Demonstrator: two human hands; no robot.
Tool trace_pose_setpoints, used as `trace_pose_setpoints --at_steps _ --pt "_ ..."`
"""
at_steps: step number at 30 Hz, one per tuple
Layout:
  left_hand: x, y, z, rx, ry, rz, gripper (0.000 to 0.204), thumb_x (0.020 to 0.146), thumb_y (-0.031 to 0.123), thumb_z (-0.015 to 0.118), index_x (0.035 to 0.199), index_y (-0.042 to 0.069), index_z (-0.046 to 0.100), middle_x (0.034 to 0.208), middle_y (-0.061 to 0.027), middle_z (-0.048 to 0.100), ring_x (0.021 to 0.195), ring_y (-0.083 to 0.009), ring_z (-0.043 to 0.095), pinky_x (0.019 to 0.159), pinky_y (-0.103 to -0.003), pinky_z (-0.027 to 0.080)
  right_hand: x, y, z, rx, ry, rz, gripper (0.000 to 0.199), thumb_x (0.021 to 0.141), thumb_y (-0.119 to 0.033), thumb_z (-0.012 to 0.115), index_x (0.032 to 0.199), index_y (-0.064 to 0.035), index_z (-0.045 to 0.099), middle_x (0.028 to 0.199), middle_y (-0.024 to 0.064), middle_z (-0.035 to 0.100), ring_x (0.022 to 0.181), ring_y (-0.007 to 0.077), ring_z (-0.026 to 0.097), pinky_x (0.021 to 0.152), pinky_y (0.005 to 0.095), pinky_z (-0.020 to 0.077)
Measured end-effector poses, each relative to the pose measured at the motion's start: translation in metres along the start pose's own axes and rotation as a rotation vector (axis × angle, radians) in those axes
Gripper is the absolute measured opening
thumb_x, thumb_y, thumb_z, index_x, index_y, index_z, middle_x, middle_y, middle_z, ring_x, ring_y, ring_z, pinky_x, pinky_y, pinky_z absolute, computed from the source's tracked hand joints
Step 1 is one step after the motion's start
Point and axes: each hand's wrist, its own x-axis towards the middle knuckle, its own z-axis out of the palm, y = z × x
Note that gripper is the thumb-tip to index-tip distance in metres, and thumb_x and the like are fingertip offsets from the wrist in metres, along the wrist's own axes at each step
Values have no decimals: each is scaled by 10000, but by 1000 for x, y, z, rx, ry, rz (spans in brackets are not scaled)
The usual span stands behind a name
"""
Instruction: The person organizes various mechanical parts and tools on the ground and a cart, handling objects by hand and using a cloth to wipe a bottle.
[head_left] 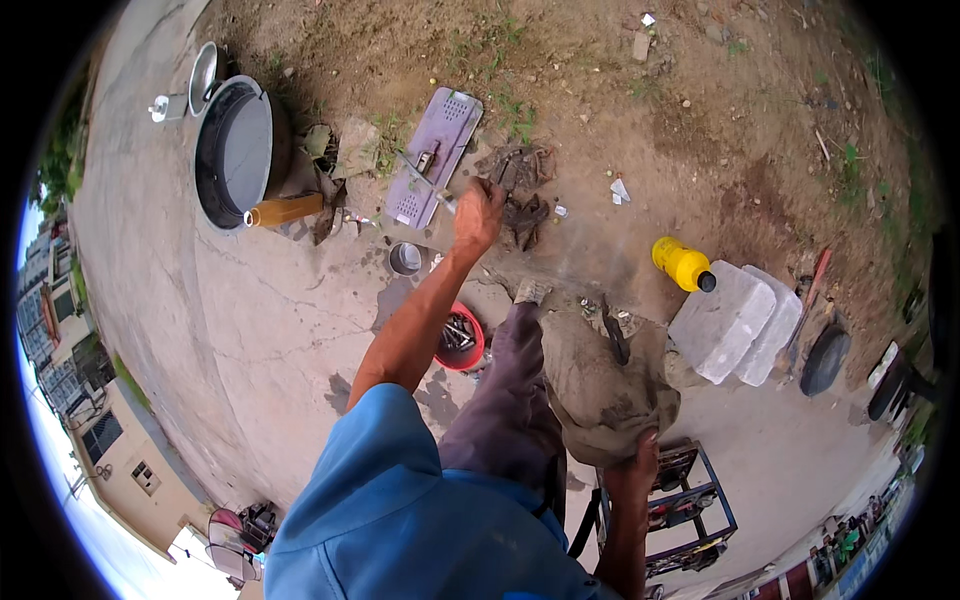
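Observation:
My left hand (479,212) is closed at the edge of a purple plastic board (436,160) with perforated ends. It holds a thin metal tool (430,187) with a pale handle, whose far end crosses the board; its exact kind is unclear. A small metal piece (425,160) rests on the board. Dark crumpled rags (515,168) lie just right of this hand. My right hand (632,462) grips the near edge of a stained brown cloth (610,390), spread beside my purple trouser leg. A dark, narrow object (614,335) lies on the cloth.
A red bowl of metal parts (461,338) and a small metal cup (405,259) stand near my left arm. Farther left is a large dark basin (235,150) beside an amber bottle (285,210). A yellow bottle (684,264), pale slabs (722,322) and a metal rack (690,505) are on the right.

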Motion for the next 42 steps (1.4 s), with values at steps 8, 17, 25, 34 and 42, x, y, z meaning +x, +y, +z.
trace_pose_setpoints --at_steps 8,17,25,34,42 --pt "-292 98 -45 18 -569 574 200 932 134 542 1105 38 510 908 -211 650 856 -377 655 749 -480 512 58 -69 67 826 133 -26 490 987 -210 554 1395 -8 371 1319 145 506 1142 273 556 970 422 473" --pt "-361 96 -57 -547 -590 140 170 945 120 555 1030 -27 545 779 -124 640 643 -280 610 620 -365 501 23 -51 66 353 223 -332 472 995 -280 545 1282 89 478 1251 173 571 1062 245 579 926 358 459" --pt "-403 103 -64 -1148 -724 -341 171 962 161 585 955 -9 572 727 -54 593 560 -134 528 484 -301 415 -32 -16 47 523 58 -269 551 1004 -430 514 1305 26 442 1145 121 592 1017 199 577 897 331 466" --pt "-491 102 -46 107 -204 920 368 763 132 606 1114 22 606 916 -91 600 840 -260 654 583 -347 544 -91 30 -6 423 162 -407 432 1019 -260 517 1314 49 454 1251 143 565 1057 230 587 905 358 490" --pt "-484 148 -79 -169 -140 870 357 793 151 588 1125 19 580 1025 -100 531 920 -231 627 628 -330 560 -129 44 -92 164 120 -469 406 1024 -273 500 1255 57 551 1174 127 630 1028 183 593 886 320 493"
